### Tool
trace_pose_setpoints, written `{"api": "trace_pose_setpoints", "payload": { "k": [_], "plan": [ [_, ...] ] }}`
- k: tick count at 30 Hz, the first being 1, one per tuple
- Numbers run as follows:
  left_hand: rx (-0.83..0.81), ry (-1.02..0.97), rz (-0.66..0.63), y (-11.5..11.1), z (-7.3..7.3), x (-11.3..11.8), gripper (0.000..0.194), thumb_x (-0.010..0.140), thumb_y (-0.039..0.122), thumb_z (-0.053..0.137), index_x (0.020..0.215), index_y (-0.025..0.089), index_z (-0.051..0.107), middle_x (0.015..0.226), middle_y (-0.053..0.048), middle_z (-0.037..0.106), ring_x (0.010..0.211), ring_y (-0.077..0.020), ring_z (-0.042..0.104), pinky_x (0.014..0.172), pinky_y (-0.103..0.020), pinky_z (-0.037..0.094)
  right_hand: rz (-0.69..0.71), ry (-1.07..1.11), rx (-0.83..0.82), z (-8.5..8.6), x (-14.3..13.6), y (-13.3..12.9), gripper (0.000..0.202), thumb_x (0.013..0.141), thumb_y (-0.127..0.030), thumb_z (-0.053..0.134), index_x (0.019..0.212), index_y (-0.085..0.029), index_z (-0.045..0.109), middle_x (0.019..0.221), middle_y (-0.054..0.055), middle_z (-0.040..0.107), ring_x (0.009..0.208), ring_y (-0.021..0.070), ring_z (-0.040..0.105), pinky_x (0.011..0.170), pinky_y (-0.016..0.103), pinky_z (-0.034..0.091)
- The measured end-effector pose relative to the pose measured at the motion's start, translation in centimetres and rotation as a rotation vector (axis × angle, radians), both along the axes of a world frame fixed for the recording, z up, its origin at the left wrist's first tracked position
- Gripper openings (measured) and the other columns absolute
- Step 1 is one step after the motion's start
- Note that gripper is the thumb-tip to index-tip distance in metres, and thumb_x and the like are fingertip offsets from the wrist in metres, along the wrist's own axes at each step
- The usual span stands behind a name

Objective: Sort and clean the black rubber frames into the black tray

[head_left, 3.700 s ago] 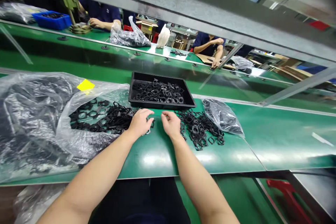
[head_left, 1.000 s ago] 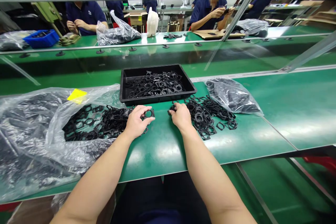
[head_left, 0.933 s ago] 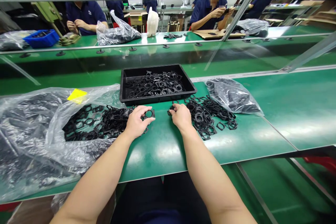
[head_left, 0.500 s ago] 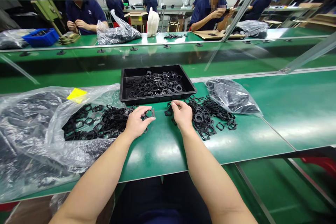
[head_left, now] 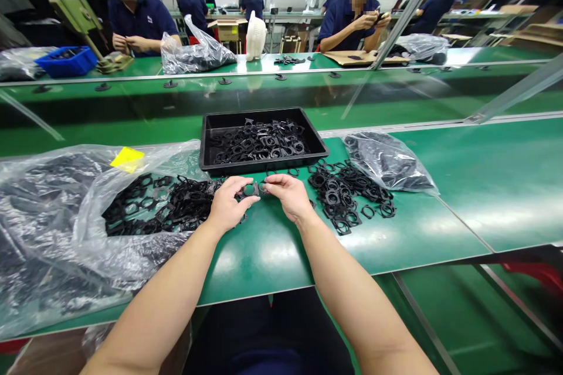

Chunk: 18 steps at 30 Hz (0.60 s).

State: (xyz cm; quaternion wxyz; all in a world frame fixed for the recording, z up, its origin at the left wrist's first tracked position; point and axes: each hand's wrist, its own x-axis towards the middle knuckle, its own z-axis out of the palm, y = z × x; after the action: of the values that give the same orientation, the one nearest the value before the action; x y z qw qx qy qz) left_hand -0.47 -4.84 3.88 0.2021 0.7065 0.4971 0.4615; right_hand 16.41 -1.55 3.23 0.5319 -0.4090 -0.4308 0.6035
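My left hand [head_left: 229, 204] pinches a flat black plastic frame with a round hole [head_left: 250, 190] between thumb and fingers. Close beside it, my right hand [head_left: 288, 194] has closed its fingertips on a small black ring-shaped part [head_left: 263, 188], mostly covered by the fingers. The two parts are almost edge to edge; whether they touch I cannot tell. Left of my left hand, a heap of similar black frames [head_left: 185, 202] spills from an open clear plastic bag [head_left: 92, 234]. Loose black rings and frames [head_left: 336, 196] lie to the right of my right hand.
Behind my hands stands a black tray [head_left: 264, 165] holding many black parts. A clear bag of black parts [head_left: 387, 158] lies at the right, and a yellow label [head_left: 127, 159] at the left. Across the bench, people in dark shirts work near a blue bin [head_left: 68, 62].
My right hand has moved left from the loose pile, bringing a ring-shaped part up to the frame in my left hand. The left hand has stayed nearly still.
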Motion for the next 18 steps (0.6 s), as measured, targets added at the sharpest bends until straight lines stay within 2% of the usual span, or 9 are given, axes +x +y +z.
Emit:
{"api": "trace_pose_setpoints", "payload": {
  "k": [4,10,12,15,18],
  "plan": [
    [0.014,0.010,-0.013,0.00,-0.20,-0.03,0.037,0.071,0.033,0.070,0.106,0.021,0.063,0.101,-0.007,0.062,0.086,-0.0183,0.059,0.077,-0.033,0.050,0.046,0.065,-0.046,-0.05,-0.43,-0.39,0.046,0.046,-0.022,0.084,0.088,-0.016,0.067,0.077,-0.002,0.063,0.069,0.0109,0.060,0.070,0.027,0.049],
    [0.028,0.056,0.040,0.20,-0.44,-0.23,0.035,0.071,0.031,0.070,0.104,0.020,0.064,0.102,-0.006,0.062,0.089,-0.0182,0.060,0.081,-0.033,0.050,0.158,0.014,-0.123,0.52,-0.10,-0.63,0.037,0.052,-0.030,0.082,0.083,-0.014,0.069,0.069,-0.001,0.062,0.055,0.0085,0.055,0.057,0.024,0.046],
    [0.025,0.069,0.065,0.25,-0.48,-0.27,0.038,0.070,0.034,0.071,0.105,0.020,0.064,0.101,-0.006,0.063,0.088,-0.0181,0.060,0.081,-0.033,0.050,0.135,-0.011,-0.110,0.59,0.03,-0.52,0.036,0.052,-0.031,0.082,0.080,-0.013,0.070,0.069,0.000,0.063,0.051,0.0067,0.051,0.051,0.022,0.043],
    [0.008,0.068,0.097,0.25,-0.45,-0.24,0.048,0.067,0.037,0.073,0.110,0.021,0.061,0.099,-0.005,0.064,0.083,-0.0173,0.060,0.079,-0.033,0.051,0.064,-0.013,-0.108,0.48,0.05,-0.35,0.040,0.048,-0.031,0.084,0.080,-0.013,0.068,0.063,0.000,0.063,0.052,0.0086,0.053,0.048,0.021,0.042],
    [0.028,0.091,0.096,0.20,-0.35,-0.20,0.046,0.065,0.038,0.075,0.106,0.019,0.063,0.096,-0.005,0.065,0.083,-0.0178,0.060,0.079,-0.033,0.050,0.020,-0.021,-0.105,0.36,-0.05,-0.34,0.041,0.046,-0.031,0.086,0.077,-0.013,0.067,0.060,-0.001,0.062,0.051,0.0093,0.054,0.047,0.021,0.043]
  ]
}}
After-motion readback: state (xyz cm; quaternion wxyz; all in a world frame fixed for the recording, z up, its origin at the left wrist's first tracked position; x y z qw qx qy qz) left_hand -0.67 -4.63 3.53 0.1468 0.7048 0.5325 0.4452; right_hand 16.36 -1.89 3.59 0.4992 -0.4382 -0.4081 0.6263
